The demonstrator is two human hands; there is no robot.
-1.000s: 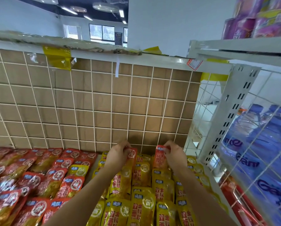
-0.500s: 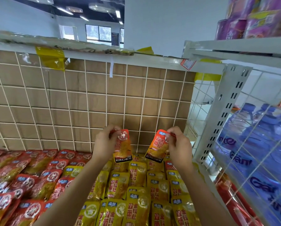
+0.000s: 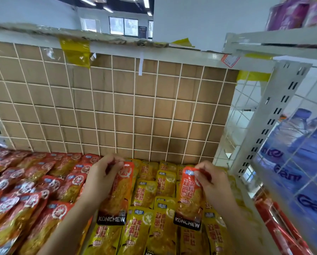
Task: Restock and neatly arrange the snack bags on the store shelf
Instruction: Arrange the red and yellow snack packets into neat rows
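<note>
My left hand pinches the top edge of an orange snack bag marked KONCHEW, which hangs upright over the shelf. A second orange snack bag of the same kind dangles from my right hand, also held by its top. Both bags hang above rows of yellow snack bags lying flat on the shelf. Red snack bags fill the shelf to the left of my left arm.
A white wire grid over brown cardboard forms the back wall behind the bags. A white slotted upright and wire side panel close off the right, with blue water bottles beyond. Purple packages stand on the upper right shelf.
Both hands picked an orange bag off the back of the yellow rows, lifted it, then brought it lower and nearer to me.
</note>
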